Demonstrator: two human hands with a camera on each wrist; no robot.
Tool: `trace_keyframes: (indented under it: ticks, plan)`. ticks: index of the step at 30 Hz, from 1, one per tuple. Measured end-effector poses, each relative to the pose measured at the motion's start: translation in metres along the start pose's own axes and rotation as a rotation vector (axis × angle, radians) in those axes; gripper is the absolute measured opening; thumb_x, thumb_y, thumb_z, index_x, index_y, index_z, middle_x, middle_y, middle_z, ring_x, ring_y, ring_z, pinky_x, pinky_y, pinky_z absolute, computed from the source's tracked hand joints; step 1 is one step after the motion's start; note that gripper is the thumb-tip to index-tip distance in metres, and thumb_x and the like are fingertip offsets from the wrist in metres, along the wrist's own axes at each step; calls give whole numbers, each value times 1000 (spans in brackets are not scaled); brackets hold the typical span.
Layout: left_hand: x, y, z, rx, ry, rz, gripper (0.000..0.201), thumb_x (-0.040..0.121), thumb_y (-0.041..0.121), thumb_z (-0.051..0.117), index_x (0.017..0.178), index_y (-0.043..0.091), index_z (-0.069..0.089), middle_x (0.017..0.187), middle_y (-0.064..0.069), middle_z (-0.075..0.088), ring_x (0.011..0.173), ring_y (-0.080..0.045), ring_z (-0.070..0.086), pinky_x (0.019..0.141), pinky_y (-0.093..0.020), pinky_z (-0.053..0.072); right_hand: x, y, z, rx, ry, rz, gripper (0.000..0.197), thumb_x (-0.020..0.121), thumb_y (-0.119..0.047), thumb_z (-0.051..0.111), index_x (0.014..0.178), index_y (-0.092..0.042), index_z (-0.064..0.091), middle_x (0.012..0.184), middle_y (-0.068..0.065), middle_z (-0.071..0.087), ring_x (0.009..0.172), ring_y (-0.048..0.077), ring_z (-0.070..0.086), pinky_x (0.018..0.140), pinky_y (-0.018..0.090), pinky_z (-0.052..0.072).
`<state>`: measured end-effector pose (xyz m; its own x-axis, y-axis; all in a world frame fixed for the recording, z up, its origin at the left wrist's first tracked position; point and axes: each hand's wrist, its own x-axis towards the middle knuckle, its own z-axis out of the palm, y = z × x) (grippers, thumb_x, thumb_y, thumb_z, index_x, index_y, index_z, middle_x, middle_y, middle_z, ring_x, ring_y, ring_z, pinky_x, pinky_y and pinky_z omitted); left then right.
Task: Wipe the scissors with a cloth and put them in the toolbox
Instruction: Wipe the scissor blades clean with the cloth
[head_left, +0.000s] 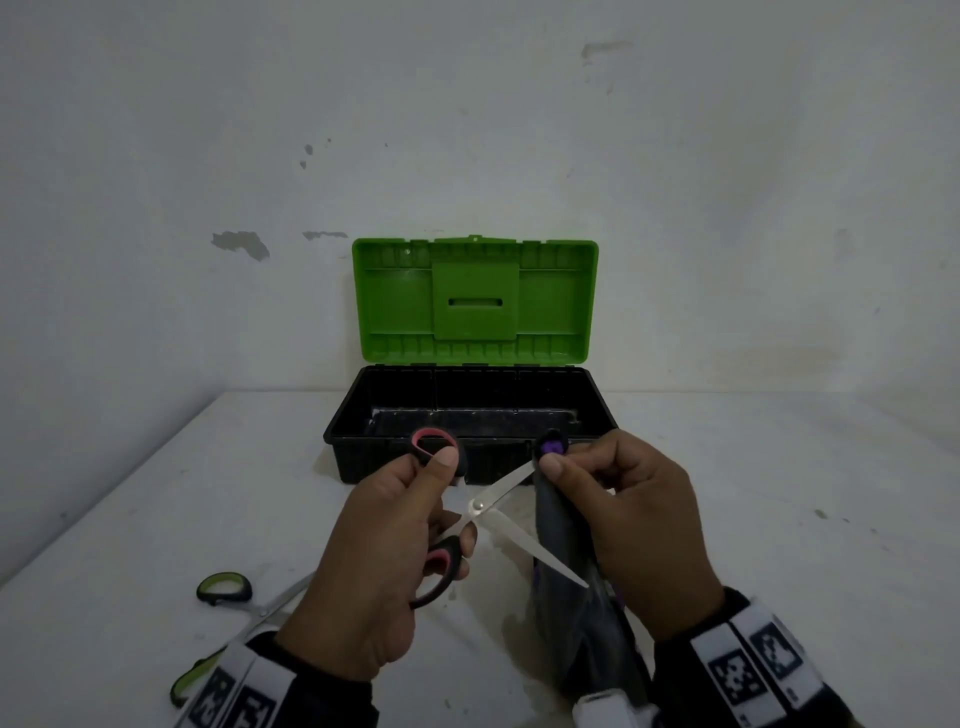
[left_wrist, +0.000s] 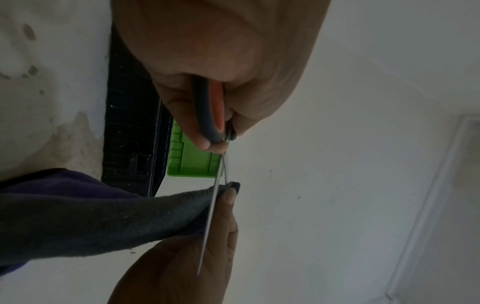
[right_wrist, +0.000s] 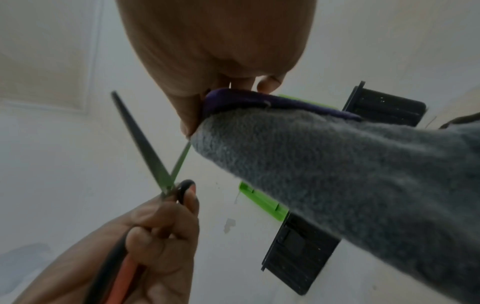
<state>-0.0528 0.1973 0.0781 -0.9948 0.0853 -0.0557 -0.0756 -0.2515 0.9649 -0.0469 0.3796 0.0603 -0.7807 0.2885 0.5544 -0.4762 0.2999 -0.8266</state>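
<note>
My left hand (head_left: 395, 525) grips the black-and-pink handles of a pair of scissors (head_left: 480, 506), whose blades are spread wide apart above the table. My right hand (head_left: 613, 499) pinches a grey and purple cloth (head_left: 563, 535) around the tip of the upper blade; the rest of the cloth hangs down to the table. The lower blade points free towards my right wrist. In the left wrist view the scissors (left_wrist: 211, 216) cross the cloth (left_wrist: 103, 222) edge-on. In the right wrist view the cloth (right_wrist: 337, 168) covers one blade of the scissors (right_wrist: 145, 144). The toolbox (head_left: 467, 410) stands open behind my hands.
A second pair of scissors (head_left: 228, 597) with green-and-black handles lies on the white table (head_left: 779, 493) at the front left, partly under my left wrist. The toolbox's green lid (head_left: 475, 301) leans upright against the white wall.
</note>
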Motion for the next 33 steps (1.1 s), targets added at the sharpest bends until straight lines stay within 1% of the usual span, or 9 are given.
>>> trace_keyframes:
  ticks: [3,8,12,15,17,21,25,29,33]
  plan:
    - [1,2,1,12,6,4,22,96,31,57,89,10,61,42,3,45,48,-20,49,44,-28,43,6,4,-2,11,84,29,16,81,-16,80,68,-16,70,75,-1,75,72,19,71,71,39,59]
    - [1,1,0,24,7,-5,23,96,32,57,95,10,64,43,2,47,49,-20,51,45,-29,44,0,2,1,39,30,41,15,81,-16,79,69,-17,71,75,2,75,74,26,71,72,44,59]
    - [1,-1,0,55,14,50,23,97,29,55,90,9,63,42,3,46,47,-19,51,47,-30,44,11,9,-8,56,63,109,18,81,-19,78,69,-11,69,71,3,74,67,18,68,66,37,57]
    - [1,1,-5,123,2,71,23,97,30,55,94,9,65,44,1,49,49,-21,52,48,-31,45,20,15,-18,92,33,194,20,83,-16,76,69,-6,67,63,4,70,58,11,63,54,25,52]
    - [0,2,-8,169,-38,66,22,97,31,56,98,12,67,47,-4,52,48,-20,53,47,-30,46,30,21,-28,79,45,244,19,84,-12,76,70,-3,66,59,3,69,54,10,62,51,22,50]
    - [-3,-3,-8,312,-90,86,21,95,32,57,93,15,68,57,-7,56,49,-19,59,48,-26,50,53,30,-45,-60,36,260,17,84,-11,77,73,-11,64,69,12,71,60,18,63,61,35,52]
    - [-2,-14,-1,408,-110,95,24,95,36,56,91,14,66,68,-13,60,53,-19,61,51,-24,52,62,18,-38,-39,-8,223,13,86,-7,75,88,-11,62,86,24,71,71,30,68,66,45,60]
    - [4,-22,4,462,-82,109,27,95,37,57,89,11,64,77,-23,60,56,-20,60,49,-19,49,56,-5,-24,64,-42,191,20,87,-6,72,98,-15,57,86,14,73,69,20,70,57,31,56]
    - [11,-24,1,467,-33,141,26,95,34,58,87,10,62,75,-20,59,59,-22,60,48,-17,48,42,-23,-21,113,-190,130,29,90,-5,66,116,-16,56,89,13,73,74,22,69,63,31,54]
